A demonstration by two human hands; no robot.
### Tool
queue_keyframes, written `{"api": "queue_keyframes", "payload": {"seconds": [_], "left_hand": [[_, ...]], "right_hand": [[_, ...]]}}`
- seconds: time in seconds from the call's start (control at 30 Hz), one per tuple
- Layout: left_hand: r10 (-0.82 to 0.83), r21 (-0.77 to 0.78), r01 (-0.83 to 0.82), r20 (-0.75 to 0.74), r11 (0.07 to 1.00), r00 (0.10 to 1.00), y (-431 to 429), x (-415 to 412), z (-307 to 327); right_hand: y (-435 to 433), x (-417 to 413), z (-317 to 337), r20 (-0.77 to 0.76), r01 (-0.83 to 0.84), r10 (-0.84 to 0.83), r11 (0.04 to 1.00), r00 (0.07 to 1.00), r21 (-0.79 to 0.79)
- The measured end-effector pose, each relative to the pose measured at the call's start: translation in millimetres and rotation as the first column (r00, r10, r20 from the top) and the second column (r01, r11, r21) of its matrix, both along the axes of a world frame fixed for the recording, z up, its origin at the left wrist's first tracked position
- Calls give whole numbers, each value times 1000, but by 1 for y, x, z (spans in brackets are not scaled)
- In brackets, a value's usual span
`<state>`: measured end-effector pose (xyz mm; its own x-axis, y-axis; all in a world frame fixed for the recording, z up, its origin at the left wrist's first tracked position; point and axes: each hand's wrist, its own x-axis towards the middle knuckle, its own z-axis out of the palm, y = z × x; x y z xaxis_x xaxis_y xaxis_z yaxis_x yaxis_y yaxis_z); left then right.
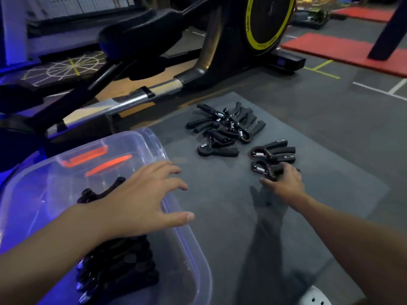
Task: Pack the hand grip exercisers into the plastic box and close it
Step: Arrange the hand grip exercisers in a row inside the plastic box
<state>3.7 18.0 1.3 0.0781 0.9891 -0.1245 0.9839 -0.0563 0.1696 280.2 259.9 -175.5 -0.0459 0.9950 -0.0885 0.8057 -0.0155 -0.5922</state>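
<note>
1. Progress looks partway, by my judgement: several hand grip exercisers (pixel 119 267) lie stacked in the plastic box (pixel 193 249), which stands open (no lid on it).
2. Left to do: a loose pile (pixel 226 126) and a separate pair (pixel 273 151) wait on the grey mat (pixel 220 216); these must go over, then the box gets closed.
3. On the mat, the right grip (pixel 286 183) has its fingers curled over the handles of the nearest exerciser (pixel 262 169) of that pair, spring end showing clear.
4. Above the box's rim, the left grip (pixel 141 201) hovers with fingers spread, holding nothing, well apart from the pile.
</note>
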Motion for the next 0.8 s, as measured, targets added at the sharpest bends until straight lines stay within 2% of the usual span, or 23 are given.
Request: {"api": "queue_keyframes", "payload": {"seconds": [0.13,0.3,0.47,0.6,0.8], "left_hand": [[-15,3,15,-10,1000,1000,2,0,0],[-17,-17,17,-9,1000,1000,5,-1,-1],[-22,-51,21,-22,998,1000,5,0,1],[-18,-67,17,-19,998,1000,3,1,1],[-30,-49,30,7,998,1000,2,0,-1]], "right_hand": [[15,7,-12,73,-17,19,1000,997,-16],[19,12,-12,301,-90,93,996,949,-24],[12,9,-9,221,-73,97,991,970,-112],[0,5,-7,236,-92,126,984,964,-153],[-19,4,-7,201,-177,206,972,958,-155]]}}
